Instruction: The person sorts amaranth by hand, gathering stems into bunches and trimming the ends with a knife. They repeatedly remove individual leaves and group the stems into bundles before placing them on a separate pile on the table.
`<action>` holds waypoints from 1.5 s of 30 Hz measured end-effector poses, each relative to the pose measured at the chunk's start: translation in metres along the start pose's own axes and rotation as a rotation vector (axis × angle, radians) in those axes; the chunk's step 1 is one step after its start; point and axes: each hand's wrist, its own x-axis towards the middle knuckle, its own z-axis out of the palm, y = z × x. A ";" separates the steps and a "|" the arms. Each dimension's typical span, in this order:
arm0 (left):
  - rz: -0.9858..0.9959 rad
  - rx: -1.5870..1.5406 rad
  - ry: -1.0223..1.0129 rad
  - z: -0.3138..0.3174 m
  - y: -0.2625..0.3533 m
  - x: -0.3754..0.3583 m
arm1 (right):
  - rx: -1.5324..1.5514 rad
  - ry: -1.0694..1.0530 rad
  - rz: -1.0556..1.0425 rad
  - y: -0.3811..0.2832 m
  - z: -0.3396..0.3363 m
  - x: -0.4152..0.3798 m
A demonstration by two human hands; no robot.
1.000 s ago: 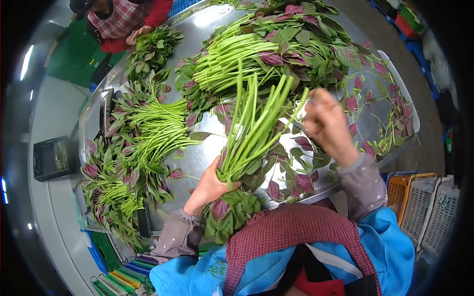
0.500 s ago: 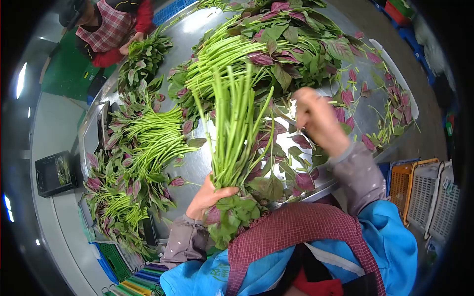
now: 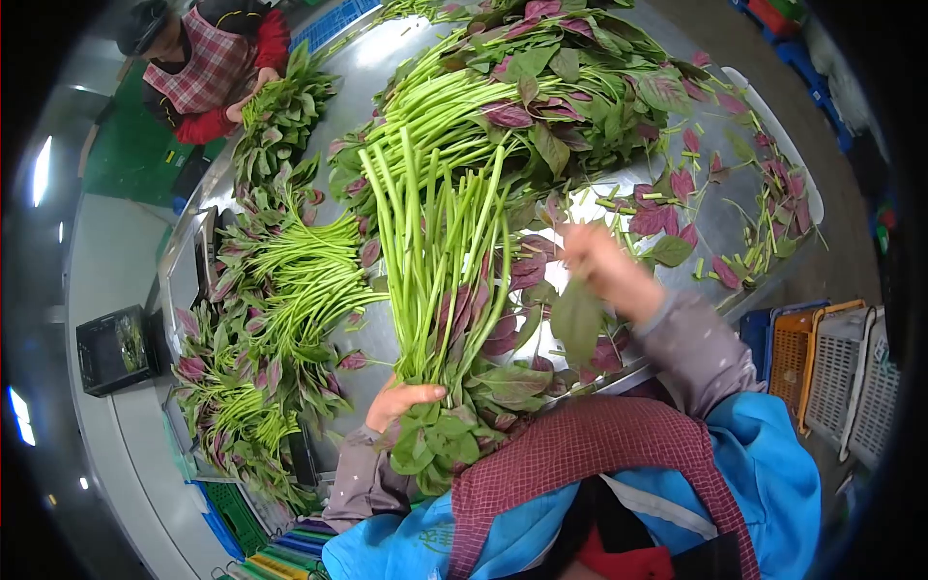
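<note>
My left hand (image 3: 401, 400) is closed around a bunch of amaranth (image 3: 435, 261), its cut green stems pointing up and away from me and its leaves hanging below the grip. To the right of the bunch, my right hand (image 3: 609, 271) is blurred, with its fingers closed. A green leaf (image 3: 577, 324) hangs just under these fingers, apparently on a stem they pinch; the fingertips are not clear. Loose purple and green leaves (image 3: 527, 271) lie on the metal table (image 3: 372, 338) between the bunch and my right hand.
A large amaranth pile (image 3: 541, 97) lies across the table. More bunches (image 3: 309, 261) lie at the left. Leaf and stem scraps (image 3: 773, 222) cover the right end. A co-worker (image 3: 208, 68) handles greens at the far left. Crates (image 3: 836, 377) stand at the right, a black crate (image 3: 116, 346) at the left.
The held bunch has shifted slightly left, its stems fanned wider. My right hand has moved down and a little left; a leaf now hangs beneath it. The thin stem beside the bunch is gone.
</note>
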 end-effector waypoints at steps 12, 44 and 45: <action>-0.008 -0.187 -0.206 0.011 0.002 0.001 | -1.297 -0.238 -0.480 -0.033 0.068 -0.029; -0.145 -0.520 -0.465 0.007 -0.034 0.018 | -0.498 -0.320 -0.379 -0.059 0.034 -0.044; -0.152 -0.515 -0.464 0.009 -0.031 0.016 | -0.481 -0.219 -0.459 -0.065 0.024 -0.040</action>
